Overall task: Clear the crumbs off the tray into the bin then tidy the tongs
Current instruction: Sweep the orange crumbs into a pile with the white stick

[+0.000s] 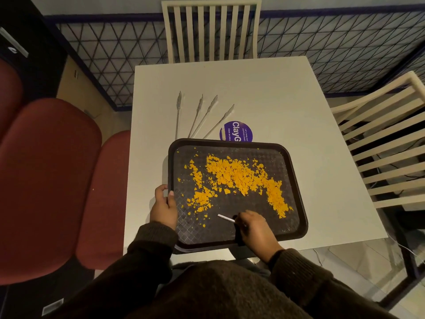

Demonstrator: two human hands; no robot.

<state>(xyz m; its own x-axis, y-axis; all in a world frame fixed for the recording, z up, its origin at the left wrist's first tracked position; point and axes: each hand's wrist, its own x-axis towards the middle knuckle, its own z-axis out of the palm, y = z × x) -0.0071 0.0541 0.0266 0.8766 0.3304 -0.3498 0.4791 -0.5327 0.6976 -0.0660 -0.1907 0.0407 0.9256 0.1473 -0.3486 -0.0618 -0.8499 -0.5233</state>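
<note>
— Starting at the left hand [164, 203]?
— Clamped on the left rim of the tray [296, 180], thumb over the lip, fingers curled under the edge.
— And the right hand [255, 229]?
— Curled round a white-handled tool [226, 218], low over the near part of the tray floor. Something dark tucked under the palm (brush head or scraper, impossible to tell).
— Touching the crumbs [234, 176]?
— No, just short of them, with the thin white handle slanting out to the far left.
— Spread how?
— Heaped in a broad orange arc across the middle of the tray, thickest at the centre, trailing toward the near right and the near left. Loose specks scattered along the left side.
— Lying flat?
— Hard to say. Mostly over the white table [276, 100], near left corner jutting past the table's near edge.
— Then the tongs [200, 116]?
— Two metal pairs on the table just beyond the tray's far rim, arms splayed open, tips pointing away, joined ends hidden behind that rim.
— Beside them?
— A round purple sticker [236, 132] just to the right, partly covered by the same rim.
— Farther out?
— A pale slatted chair [211, 31] at the far side, a second chair [379, 146] on the right, red cushioned seats [50, 180] on the left.
</note>
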